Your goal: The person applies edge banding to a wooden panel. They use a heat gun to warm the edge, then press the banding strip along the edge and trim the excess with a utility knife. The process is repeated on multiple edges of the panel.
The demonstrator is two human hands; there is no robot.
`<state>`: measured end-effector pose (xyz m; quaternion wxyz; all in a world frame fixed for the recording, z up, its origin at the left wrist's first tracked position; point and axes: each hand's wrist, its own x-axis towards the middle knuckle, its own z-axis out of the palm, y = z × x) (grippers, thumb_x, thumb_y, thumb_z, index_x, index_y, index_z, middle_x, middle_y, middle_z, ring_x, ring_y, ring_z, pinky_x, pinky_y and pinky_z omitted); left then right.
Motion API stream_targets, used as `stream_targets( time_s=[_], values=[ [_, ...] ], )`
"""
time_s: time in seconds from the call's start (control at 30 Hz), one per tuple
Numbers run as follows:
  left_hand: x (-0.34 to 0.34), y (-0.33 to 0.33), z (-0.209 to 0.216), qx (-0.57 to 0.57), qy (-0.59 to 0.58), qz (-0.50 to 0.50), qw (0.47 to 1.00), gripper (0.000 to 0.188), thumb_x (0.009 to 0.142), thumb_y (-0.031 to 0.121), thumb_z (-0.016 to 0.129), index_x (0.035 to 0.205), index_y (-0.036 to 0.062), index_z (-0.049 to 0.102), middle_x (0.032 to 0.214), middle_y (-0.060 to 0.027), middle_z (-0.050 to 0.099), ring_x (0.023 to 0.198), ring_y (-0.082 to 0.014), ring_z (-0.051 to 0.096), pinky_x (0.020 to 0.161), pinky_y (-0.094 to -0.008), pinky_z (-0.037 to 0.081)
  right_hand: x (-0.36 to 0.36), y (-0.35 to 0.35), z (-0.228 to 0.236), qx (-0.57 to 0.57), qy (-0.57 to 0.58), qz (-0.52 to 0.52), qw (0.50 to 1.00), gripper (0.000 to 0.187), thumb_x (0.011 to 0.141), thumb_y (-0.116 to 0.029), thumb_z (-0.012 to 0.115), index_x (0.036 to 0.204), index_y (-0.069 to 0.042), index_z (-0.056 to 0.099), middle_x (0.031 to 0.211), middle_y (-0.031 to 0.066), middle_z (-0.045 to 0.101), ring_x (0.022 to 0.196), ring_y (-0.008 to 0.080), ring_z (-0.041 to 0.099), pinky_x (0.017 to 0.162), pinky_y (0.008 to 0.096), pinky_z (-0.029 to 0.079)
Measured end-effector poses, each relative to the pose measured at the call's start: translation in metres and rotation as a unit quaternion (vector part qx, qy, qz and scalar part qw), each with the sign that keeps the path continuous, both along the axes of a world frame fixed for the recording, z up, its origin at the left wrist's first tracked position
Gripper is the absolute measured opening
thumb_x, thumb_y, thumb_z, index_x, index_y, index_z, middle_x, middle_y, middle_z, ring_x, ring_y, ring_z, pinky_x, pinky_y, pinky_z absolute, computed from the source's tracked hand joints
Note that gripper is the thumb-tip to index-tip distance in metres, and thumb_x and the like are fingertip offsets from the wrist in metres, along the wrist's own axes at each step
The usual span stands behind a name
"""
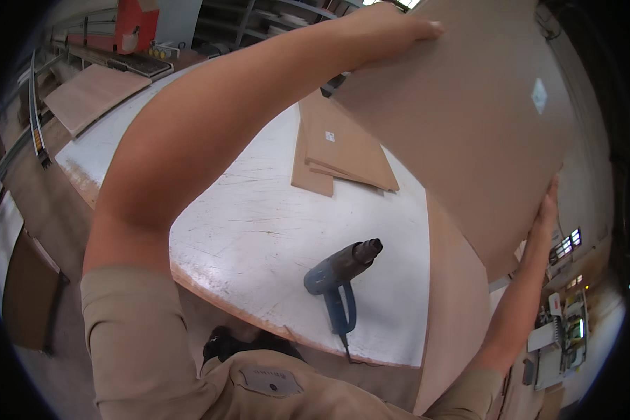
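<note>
A large brown board with a small pale label is held up at the upper right, tilted above the table. My left hand grips its far left edge, thumb on the near face and the other fingers hidden. Lower on the right, my right hand holds the opposite edge, its fingers partly behind the board. A blue heat gun with a dark nozzle lies on the white worktable below, touched by neither hand. Several smaller brown panels are stacked loosely beyond it, partly under the raised board.
A light wooden panel runs along the table's right side. At the far left another board rests beside a red machine. The heat gun's cord runs over the table's near edge. Shelves stand at the back.
</note>
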<state>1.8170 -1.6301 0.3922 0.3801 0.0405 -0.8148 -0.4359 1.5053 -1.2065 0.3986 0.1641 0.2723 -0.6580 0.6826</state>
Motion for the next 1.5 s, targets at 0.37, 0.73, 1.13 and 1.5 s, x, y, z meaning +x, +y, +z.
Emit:
stream_targets(
  time_s=[0.37,0.73,1.13,1.5],
  values=[
    [-0.13,-0.075,-0.198,0.236,-0.152,0.014,0.96,0.067,0.097,0.049,0.063,0.114,-0.0147,0.069,0.104,-0.0238,0.074,0.091,-0.0291,0.074,0.085,-0.0396,0.056,-0.197,-0.108,-0.202,0.325,-0.074,-0.16,0.929,0.099,0.092,-0.074,0.053,0.128,0.018,0.059,0.131,0.0331,0.063,0.127,0.0427,0.059,0.106,0.0437,0.044],
    [-0.138,-0.093,-0.377,0.302,-0.29,0.055,0.906,0.075,0.098,0.053,0.061,0.113,-0.0198,0.065,0.104,-0.0261,0.073,0.093,-0.0301,0.072,0.085,-0.0402,0.056,-0.159,-0.151,-0.366,0.348,-0.23,-0.149,0.897,0.092,0.086,-0.062,0.069,0.114,0.025,0.061,0.12,0.0395,0.065,0.118,0.046,0.064,0.1,0.0446,0.05],
    [-0.161,-0.115,-0.399,0.348,-0.33,0.066,0.875,0.073,0.099,0.053,0.058,0.12,-0.0156,0.065,0.111,-0.0225,0.072,0.099,-0.0283,0.071,0.091,-0.0387,0.053,-0.192,-0.187,-0.405,0.372,-0.258,-0.119,0.884,0.097,0.084,-0.061,0.073,0.121,0.027,0.056,0.124,0.0385,0.063,0.12,0.0426,0.063,0.1,0.0423,0.05],
    [-0.216,-0.139,-0.434,0.417,-0.247,0.07,0.872,0.064,0.098,0.044,0.062,0.124,-0.0149,0.064,0.121,-0.0256,0.069,0.11,-0.0329,0.068,0.098,-0.0401,0.05,-0.162,-0.136,-0.371,0.403,-0.352,0.057,0.843,0.073,0.094,-0.047,0.066,0.151,-0.007,0.041,0.134,0.0177,0.061,0.114,0.035,0.061,0.089,0.0507,0.053]
  ],
)
